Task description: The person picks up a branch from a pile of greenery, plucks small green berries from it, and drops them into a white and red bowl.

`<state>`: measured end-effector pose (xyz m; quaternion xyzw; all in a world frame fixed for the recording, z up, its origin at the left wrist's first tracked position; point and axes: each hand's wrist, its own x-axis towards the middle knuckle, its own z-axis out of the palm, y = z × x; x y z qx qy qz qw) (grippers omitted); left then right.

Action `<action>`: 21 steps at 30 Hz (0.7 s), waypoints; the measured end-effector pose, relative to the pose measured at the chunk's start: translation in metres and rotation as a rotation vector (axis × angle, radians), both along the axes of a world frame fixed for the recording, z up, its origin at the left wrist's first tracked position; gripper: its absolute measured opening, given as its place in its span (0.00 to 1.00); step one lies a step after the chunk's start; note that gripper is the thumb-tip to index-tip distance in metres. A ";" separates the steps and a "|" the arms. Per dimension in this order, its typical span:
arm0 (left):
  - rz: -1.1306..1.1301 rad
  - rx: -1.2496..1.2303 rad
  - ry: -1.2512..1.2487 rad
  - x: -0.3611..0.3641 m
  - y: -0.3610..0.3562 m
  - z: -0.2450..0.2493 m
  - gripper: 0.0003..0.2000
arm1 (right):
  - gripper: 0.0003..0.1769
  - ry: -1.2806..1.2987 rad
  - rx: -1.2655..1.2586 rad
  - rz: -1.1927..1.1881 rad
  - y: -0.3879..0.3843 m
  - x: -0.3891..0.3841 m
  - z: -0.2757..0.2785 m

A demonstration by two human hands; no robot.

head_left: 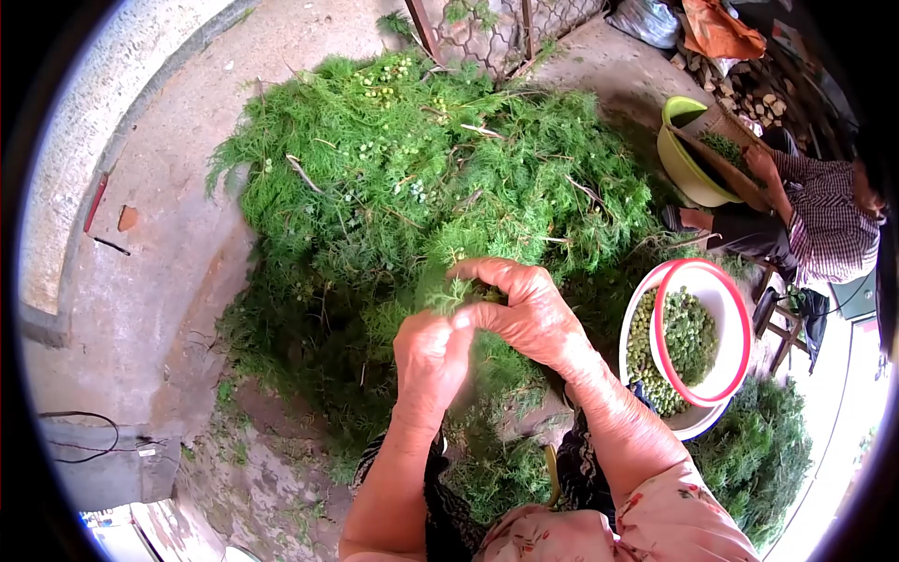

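A big heap of feathery green branches [375,178] with small pale green fruits spreads out in front of me. Over its near edge, my left hand [431,351] is closed on a green sprig [445,292], thumb and fingers pressed together. Touching it from the right, my right hand [529,314] has its thumb and index finger curved round the same sprig, near their tips. The sprig's lower end is hidden by the fingers. To the right, a red-rimmed white basin [746,332] with green fruits rests on a larger white basin [626,351] that also holds fruits.
At the right sits another person [833,211] with a tray of greens beside a yellow-green tub [688,169]. More cut branches [758,440] lie below the basins. A red-handled tool [95,201] is on the concrete at far left; firewood [749,94] is piled top right.
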<state>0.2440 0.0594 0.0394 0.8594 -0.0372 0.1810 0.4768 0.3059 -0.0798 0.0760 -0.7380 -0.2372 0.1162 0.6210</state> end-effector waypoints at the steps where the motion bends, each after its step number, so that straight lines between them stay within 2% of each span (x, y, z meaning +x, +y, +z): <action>1: -0.002 0.023 -0.020 0.000 0.000 -0.001 0.07 | 0.25 0.007 -0.011 0.010 0.000 0.000 0.000; 4: 0.008 0.064 -0.096 0.002 -0.001 0.002 0.07 | 0.19 0.043 -0.051 0.005 0.000 -0.001 0.007; 7: 0.004 0.092 -0.056 0.002 -0.001 0.007 0.06 | 0.15 0.012 0.001 -0.024 0.001 -0.002 0.008; 10: -0.010 -0.083 0.062 0.000 -0.006 0.016 0.06 | 0.16 0.036 -0.048 -0.028 -0.001 0.000 0.002; 13: 0.005 -0.326 0.161 -0.001 -0.007 0.021 0.07 | 0.17 -0.048 -0.043 -0.170 0.005 -0.009 0.012; 14: 0.026 -0.379 0.127 -0.001 -0.008 0.018 0.07 | 0.14 -0.002 0.082 -0.180 0.009 -0.009 -0.004; 17: 0.014 -0.476 0.221 -0.003 -0.004 0.022 0.06 | 0.10 0.679 0.530 -0.140 0.009 -0.011 0.003; 21: 0.047 -0.728 0.292 -0.003 -0.006 0.032 0.04 | 0.09 0.942 0.786 -0.194 0.011 -0.012 0.005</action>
